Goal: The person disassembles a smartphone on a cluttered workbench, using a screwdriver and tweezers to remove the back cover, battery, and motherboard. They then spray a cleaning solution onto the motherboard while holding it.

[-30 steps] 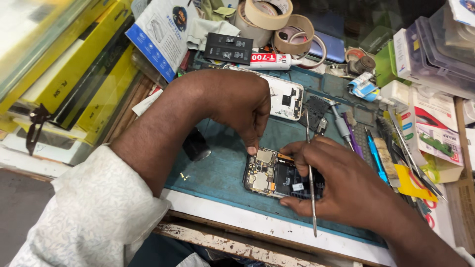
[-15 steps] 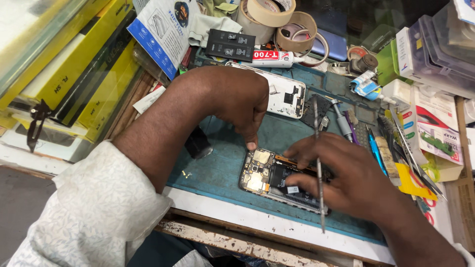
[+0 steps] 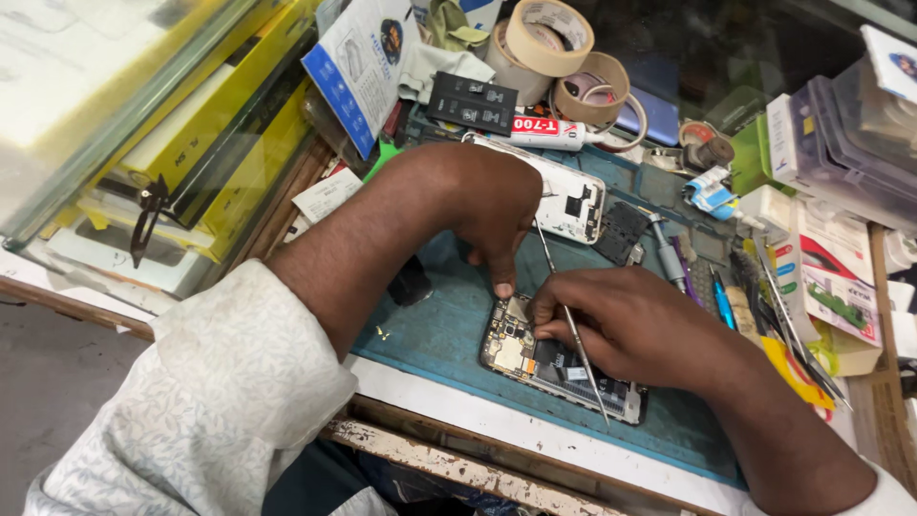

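1. Compared with 0.5 s ago, both hands sit a little nearer the camera module end of the opened smartphone, and the tweezers are tilted slightly more upright; the phone itself lies in about the same spot on the blue work mat.
2. Left hand curls over from above, its fingertip pressed onto the phone's top edge, just beside the gold shield; it grasps nothing, only pins the phone down.
3. Right hand is closed around the tweezers in a pen-like pinch, fingers tight on the shaft. The working end is hidden under the fingers, so I cannot tell whether it holds a part.
4. As for progress, I judge the job to be midway: the back cover is off, the board and battery area lie bare, and the white rear housing rests just beyond the left hand. Reassembly is not done.
5. Past the right hand's knuckles lie spare screwdrivers and picks, close enough to be knocked by the wrist.
6. Beyond the left hand sit a glue tube, 2 or more tape rolls and a black battery.
7. Yellow boxes stack up well to the left of the forearm, crowding the mat's edge.
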